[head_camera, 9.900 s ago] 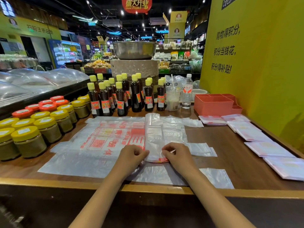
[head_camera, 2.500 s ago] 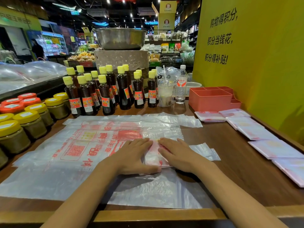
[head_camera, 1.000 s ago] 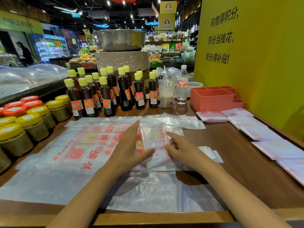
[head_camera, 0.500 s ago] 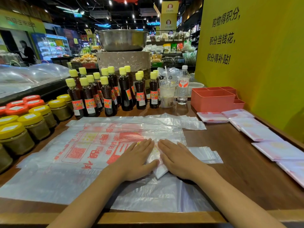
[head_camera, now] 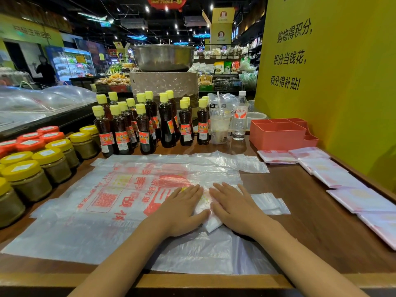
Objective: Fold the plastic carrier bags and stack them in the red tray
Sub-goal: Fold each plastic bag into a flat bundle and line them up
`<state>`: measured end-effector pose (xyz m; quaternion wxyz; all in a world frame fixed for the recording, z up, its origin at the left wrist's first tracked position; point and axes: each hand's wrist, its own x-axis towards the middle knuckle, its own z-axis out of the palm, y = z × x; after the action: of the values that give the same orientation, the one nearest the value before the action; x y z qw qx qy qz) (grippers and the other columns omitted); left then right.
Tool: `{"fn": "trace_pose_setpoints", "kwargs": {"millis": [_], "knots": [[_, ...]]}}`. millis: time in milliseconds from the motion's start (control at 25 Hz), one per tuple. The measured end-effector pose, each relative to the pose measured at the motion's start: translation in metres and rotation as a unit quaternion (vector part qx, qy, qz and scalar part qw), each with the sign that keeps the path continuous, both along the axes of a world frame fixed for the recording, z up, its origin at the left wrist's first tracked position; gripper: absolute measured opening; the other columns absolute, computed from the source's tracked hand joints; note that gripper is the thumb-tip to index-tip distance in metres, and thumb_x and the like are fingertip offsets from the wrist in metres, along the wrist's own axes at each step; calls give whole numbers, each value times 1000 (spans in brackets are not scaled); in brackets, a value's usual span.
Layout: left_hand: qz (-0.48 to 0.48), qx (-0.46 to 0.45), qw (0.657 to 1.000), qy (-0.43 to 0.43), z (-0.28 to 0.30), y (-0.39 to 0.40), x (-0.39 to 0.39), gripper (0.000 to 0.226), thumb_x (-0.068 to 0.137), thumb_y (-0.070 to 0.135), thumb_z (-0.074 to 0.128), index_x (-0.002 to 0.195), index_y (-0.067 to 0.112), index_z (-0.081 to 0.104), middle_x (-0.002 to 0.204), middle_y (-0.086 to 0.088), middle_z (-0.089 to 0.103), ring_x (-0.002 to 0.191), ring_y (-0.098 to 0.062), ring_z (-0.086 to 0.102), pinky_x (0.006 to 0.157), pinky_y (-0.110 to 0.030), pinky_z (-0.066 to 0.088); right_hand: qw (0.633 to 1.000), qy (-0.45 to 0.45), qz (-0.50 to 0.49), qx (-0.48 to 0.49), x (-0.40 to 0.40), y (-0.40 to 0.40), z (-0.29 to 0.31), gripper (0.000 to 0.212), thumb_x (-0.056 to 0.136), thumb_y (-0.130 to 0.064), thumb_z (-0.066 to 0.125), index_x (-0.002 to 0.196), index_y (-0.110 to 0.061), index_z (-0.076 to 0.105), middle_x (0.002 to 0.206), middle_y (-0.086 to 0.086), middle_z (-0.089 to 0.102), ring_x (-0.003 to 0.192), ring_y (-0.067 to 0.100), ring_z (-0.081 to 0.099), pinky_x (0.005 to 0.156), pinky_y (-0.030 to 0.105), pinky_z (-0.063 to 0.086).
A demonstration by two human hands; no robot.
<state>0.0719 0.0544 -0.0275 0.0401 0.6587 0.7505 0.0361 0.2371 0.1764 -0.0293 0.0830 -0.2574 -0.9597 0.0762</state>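
A small folded carrier bag [head_camera: 211, 224] lies on the wooden counter, mostly covered by my hands. My left hand [head_camera: 182, 209] and my right hand [head_camera: 233, 209] press flat on it side by side, fingers straight. Beneath it spreads a pile of unfolded clear bags with red print [head_camera: 111, 194]. The red tray [head_camera: 278, 133] stands at the back right against the yellow wall. Several folded bags [head_camera: 334, 174] lie in a row along the right side of the counter.
Dark sauce bottles with yellow caps [head_camera: 147, 125] stand in rows behind the bags. Jars with yellow and red lids [head_camera: 36, 168] fill the left side. A drink cup [head_camera: 219, 127] and water bottle [head_camera: 240, 118] stand left of the tray. Small clear bags [head_camera: 270, 202] lie right of my hands.
A second ago my hands were folding the bag over, its end lifted. Now the bag lies flat and both palms press it down.
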Motion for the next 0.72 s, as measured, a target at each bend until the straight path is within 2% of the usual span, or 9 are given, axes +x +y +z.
{"fn": "trace_pose_setpoints", "kwargs": {"millis": [40, 120, 200, 280, 320, 480, 560, 640, 720], "knots": [[7, 22, 1000, 5, -1, 0, 0, 76, 99, 65, 19, 160, 23, 5, 167, 5, 2, 153, -9, 0, 124, -32, -3, 998, 52, -18, 24, 2, 3, 2, 63, 98, -55, 22, 154, -29, 35, 157, -4, 38, 146, 15, 29, 122, 40, 14], [51, 65, 996, 20, -1, -1, -5, 87, 89, 73, 8, 159, 22, 21, 163, 0, 24, 149, -18, 20, 122, -36, 12, 985, 158, -45, 50, 7, 7, 10, 48, 97, -49, 40, 137, -29, 56, 119, -6, 63, 113, 16, 55, 103, 37, 39], [106, 98, 989, 33, 2, -2, -12, 95, 81, 74, 0, 149, 22, 39, 142, -3, 46, 130, -23, 39, 109, -38, 29, 977, 205, -62, 13, 11, 4, 18, 26, 97, -38, 53, 119, -33, 65, 87, -12, 66, 85, 12, 58, 81, 34, 47], [126, 115, 984, 50, 3, -2, -15, 90, 81, 74, -1, 130, 21, 54, 113, -1, 48, 106, -21, 41, 93, -36, 35, 985, 158, -68, -15, 13, -3, 23, 19, 96, -41, 53, 106, -35, 68, 79, -13, 67, 78, 9, 58, 70, 30, 46], [129, 123, 983, 54, 3, -2, -15, 88, 81, 74, 0, 122, 21, 57, 105, 0, 45, 100, -20, 39, 89, -36, 35, 987, 142, -68, -27, 13, -5, 23, 20, 96, -45, 52, 103, -36, 69, 79, -14, 68, 78, 7, 59, 69, 29, 46], [125, 153, 980, 32, 5, -3, -13, 82, 83, 74, 7, 112, 20, 62, 97, 2, 44, 95, -17, 37, 84, -35, 37, 973, 190, -85, -102, 12, -3, 25, 22, 91, -55, 58, 100, -38, 69, 79, -16, 66, 76, 3, 61, 68, 27, 47], [101, 161, 982, -1, 7, -6, -12, 74, 88, 72, 17, 121, 22, 59, 106, 3, 46, 99, -15, 39, 87, -34, 39, 958, 227, -97, -143, 13, 0, 24, 19, 90, -51, 64, 105, -40, 67, 86, -15, 66, 77, 4, 62, 69, 26, 51], [50, 130, 990, -27, 4, -6, -12, 66, 96, 65, 29, 148, 26, 40, 139, 0, 43, 124, -17, 37, 105, -34, 36, 930, 271, -110, -222, 13, 3, 24, 22, 90, -35, 70, 112, -36, 67, 95, -10, 63, 78, 8, 64, 67, 24, 54], [9, 69, 997, -37, 0, -4, -9, 70, 100, 61, 31, 159, 32, 7, 165, 3, 12, 149, -17, 15, 121, -37, 18, 895, 306, -128, -299, 13, 5, 24, 27, 90, -19, 71, 114, -30, 68, 97, -2, 63, 74, 12, 65, 62, 22, 54]]}}
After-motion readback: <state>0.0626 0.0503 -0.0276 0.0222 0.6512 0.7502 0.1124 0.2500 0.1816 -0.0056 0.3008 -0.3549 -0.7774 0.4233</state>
